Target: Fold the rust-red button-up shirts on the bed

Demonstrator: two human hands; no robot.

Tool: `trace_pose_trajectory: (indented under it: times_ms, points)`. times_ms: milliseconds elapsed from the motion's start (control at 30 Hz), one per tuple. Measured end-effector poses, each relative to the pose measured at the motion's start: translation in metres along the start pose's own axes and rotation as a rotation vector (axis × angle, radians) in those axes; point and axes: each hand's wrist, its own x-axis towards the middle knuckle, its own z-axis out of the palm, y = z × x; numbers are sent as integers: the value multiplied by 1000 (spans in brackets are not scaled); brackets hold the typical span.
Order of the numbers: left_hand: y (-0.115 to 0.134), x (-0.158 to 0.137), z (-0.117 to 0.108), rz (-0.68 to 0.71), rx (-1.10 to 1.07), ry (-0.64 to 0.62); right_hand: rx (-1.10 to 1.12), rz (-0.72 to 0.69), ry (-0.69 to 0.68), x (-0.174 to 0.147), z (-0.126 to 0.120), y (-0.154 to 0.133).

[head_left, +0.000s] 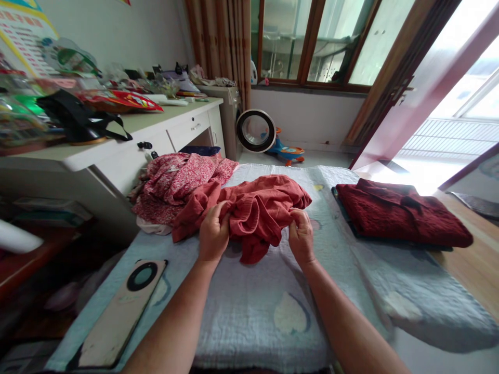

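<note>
A crumpled coral-red garment (261, 200) lies in the middle of the cloth-covered table, its edge lifted slightly between both hands. My left hand (214, 232) is closed on the left part of that edge, thumb on top. On the right side my right hand (301, 236) pinches the same fabric. Gathered folds hang between the two hands, and a darker red flap droops below them. Whether this is a shirt or another kind of garment cannot be made out. Behind its left end sits a heap of red-and-white patterned clothing (175, 182).
Folded dark red clothing (401, 213) lies at the right. A phone (125, 311) rests at the front left of the blue tablecloth (249, 322). Along the left wall runs a cluttered white desk (187, 124). A washing machine (232, 114) stands beyond with its round door open.
</note>
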Motion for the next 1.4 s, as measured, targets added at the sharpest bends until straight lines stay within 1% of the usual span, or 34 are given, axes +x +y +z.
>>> trace_pose_trajectory:
  times_ms: [67,133,200,233,300,367,400,467,533,667,767,833,933,1033,1100,1167,1233,1267,1333,1367,1400]
  points:
    - [-5,0,1,48,62,-4,-52,33,-28,-1,1,2]
    - [-9,0,1,38,69,25,-164,70,-80,-3,-1,5]
    - [-11,2,0,-8,48,60,-266,97,-184,-3,-4,7]
    - [-12,2,-1,-33,39,71,-281,99,-261,-3,-6,6]
    - [-13,3,-3,-71,28,94,-224,58,-437,-4,-9,3]
    - [-14,4,-4,-90,19,120,-118,-25,-583,-8,-7,-4]
    - [-15,4,-4,-93,12,132,-74,-64,-629,-10,-5,-8]
    - [-15,4,-4,-93,2,146,-25,-99,-663,-17,2,-13]
    - [-14,3,-4,-89,2,147,-12,-72,-639,-23,12,-14]
    - [-8,2,-2,-69,20,131,16,86,-582,-26,25,-5]
    - [-4,1,-3,-84,4,110,170,223,-492,-19,23,-1]
    - [-3,2,-4,-128,-22,112,320,317,-371,-11,15,-2]
    - [-4,4,-6,-197,-42,118,500,433,-157,2,-3,-2]
    - [-8,5,-8,-187,-94,79,638,504,42,14,-26,2]
    - [-9,5,-9,-163,-135,20,742,523,119,21,-41,7]
    - [-9,6,-11,-147,-169,-53,791,541,127,26,-53,14]
    - [-8,6,-12,-137,-194,-112,715,564,117,29,-60,21]
    - [-7,6,-13,-133,-196,-128,619,571,116,29,-61,25]
    - [-5,5,-14,-130,-166,-134,336,557,106,29,-58,34]
    - [-5,5,-15,-129,-134,-128,179,540,78,28,-55,38]
    - [-5,5,-15,-125,-91,-124,27,517,20,26,-51,41]
